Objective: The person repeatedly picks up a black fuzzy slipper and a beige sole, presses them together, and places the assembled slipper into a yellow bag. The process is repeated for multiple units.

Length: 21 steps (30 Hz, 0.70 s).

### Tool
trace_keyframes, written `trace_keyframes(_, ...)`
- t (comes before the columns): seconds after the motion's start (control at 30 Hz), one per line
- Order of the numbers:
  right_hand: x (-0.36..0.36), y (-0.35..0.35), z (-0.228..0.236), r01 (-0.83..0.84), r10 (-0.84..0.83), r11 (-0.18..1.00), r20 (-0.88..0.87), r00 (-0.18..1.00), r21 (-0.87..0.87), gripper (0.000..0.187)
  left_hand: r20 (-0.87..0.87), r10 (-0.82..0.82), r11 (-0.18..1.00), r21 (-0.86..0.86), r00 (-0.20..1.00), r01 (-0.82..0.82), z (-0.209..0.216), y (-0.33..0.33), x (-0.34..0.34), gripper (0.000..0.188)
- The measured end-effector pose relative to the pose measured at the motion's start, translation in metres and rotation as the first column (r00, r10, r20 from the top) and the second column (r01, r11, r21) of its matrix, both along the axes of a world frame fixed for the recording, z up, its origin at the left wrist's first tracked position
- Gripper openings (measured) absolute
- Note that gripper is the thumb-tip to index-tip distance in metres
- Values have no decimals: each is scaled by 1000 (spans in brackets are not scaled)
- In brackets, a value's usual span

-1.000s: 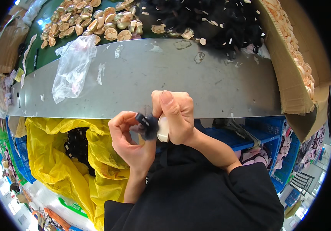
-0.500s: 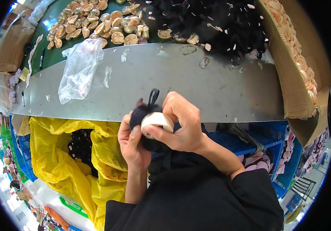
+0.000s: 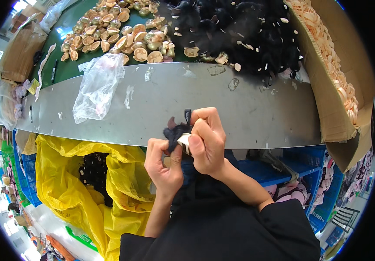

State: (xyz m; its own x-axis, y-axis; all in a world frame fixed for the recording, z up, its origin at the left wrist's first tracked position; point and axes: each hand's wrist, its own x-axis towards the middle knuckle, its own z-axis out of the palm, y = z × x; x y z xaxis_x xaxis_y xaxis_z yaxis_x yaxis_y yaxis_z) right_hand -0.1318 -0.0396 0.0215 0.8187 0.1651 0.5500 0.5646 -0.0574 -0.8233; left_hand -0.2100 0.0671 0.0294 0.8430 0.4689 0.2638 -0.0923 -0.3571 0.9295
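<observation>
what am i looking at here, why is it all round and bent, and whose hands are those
This is one picture from a wide fisheye camera worn on a person's head, looking down, so straight edges curve near the rim. No machine is here: both hands belong to the wearer. The left hand and right hand together hold a small black fuzzy piece with a pale round part pressed against it. Beyond them runs a grey metal ledge with a clear plastic bag lying on it. Farther back sit a heap of pale round parts and a pile of black fuzzy pieces. A cardboard box stands to the right, a yellow bag below left.
</observation>
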Motion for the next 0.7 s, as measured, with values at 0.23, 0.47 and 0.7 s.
trace_keyframes(0.23,-1,4,-4,-82,81,996,-28,996,-29,18,-14,-27,999,21,1000,27,-6,-1,6,12)
trace_keyframes(0.47,3,14,-12,-13,11,997,-24,1000,-82,9,4,-124,980,-154,992,123,-19,2,-1,17)
trace_keyframes(0.7,8,15,-12,19,-31,993,-96,995,-120,15,-28,-167,957,-246,986,155,-22,13,-10,14)
